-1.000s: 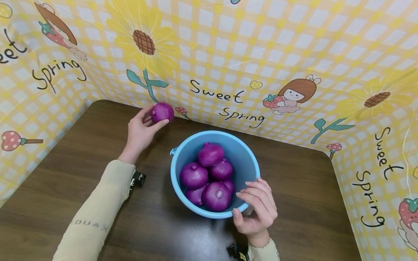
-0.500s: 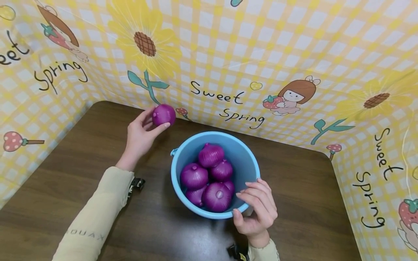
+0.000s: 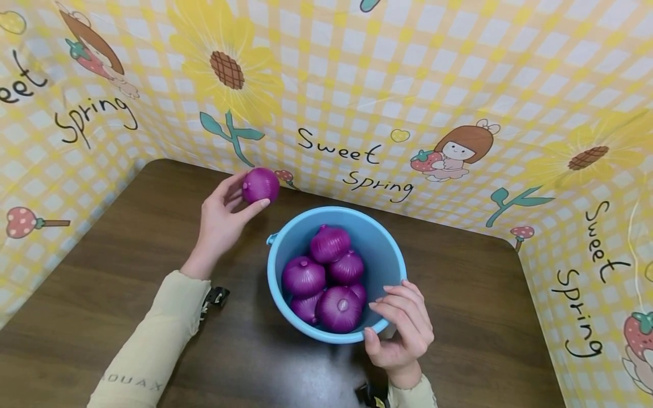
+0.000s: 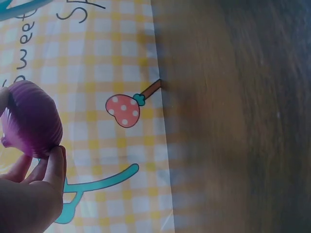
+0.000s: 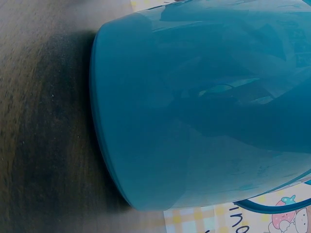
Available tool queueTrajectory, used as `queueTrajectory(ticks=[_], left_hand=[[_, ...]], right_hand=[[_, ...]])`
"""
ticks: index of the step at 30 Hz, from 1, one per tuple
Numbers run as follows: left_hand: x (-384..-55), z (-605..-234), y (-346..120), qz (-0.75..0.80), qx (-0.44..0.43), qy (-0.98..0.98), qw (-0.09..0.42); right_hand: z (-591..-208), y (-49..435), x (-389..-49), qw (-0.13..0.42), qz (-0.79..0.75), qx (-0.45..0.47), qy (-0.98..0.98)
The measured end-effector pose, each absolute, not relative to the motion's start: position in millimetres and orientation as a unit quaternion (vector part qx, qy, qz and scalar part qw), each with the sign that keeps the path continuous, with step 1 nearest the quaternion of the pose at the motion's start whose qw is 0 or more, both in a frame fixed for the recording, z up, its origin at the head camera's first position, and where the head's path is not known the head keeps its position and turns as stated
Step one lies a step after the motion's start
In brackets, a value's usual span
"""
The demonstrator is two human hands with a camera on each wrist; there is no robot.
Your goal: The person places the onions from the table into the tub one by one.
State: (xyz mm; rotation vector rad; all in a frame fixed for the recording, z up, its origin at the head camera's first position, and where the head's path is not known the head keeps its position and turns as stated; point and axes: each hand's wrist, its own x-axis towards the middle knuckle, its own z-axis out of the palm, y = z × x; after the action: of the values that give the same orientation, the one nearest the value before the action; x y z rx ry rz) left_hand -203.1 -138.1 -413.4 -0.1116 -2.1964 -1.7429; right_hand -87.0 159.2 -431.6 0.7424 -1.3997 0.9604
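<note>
My left hand (image 3: 220, 222) holds a purple onion (image 3: 261, 185) between thumb and fingers, to the back left of a blue bucket (image 3: 382, 255). In the left wrist view the held onion (image 4: 34, 119) shows its ribbed skin, away from the table. Several more purple onions (image 3: 340, 309) lie inside the bucket; the lowest are partly covered by others. At the near right of the bucket, my right hand (image 3: 405, 324) grips the rim, thumb and fingers bent about it. Only the bucket's outer wall (image 5: 194, 111) fills the right wrist view, the hand being out of sight there.
The bucket stands on a dark wooden table (image 3: 469, 317). A yellow checked cloth (image 3: 326, 90) with printed pictures and words rises behind the table and along both sides. Part of the bucket's handle (image 5: 272, 208) hangs by its wall.
My left hand has brought the onion slightly right and nearer, toward the bucket. The right hand stays on the rim, and the bucket with its onions has hardly shifted.
</note>
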Motion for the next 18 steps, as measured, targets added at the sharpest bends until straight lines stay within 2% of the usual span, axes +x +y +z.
queueTrajectory(ticks=[18], left_hand=[[-179,-389,-127,-0.615,-0.076,-0.764,0.181]], right_hand=[[-431,159,-87,0.603,0.418,0.321,-0.599]])
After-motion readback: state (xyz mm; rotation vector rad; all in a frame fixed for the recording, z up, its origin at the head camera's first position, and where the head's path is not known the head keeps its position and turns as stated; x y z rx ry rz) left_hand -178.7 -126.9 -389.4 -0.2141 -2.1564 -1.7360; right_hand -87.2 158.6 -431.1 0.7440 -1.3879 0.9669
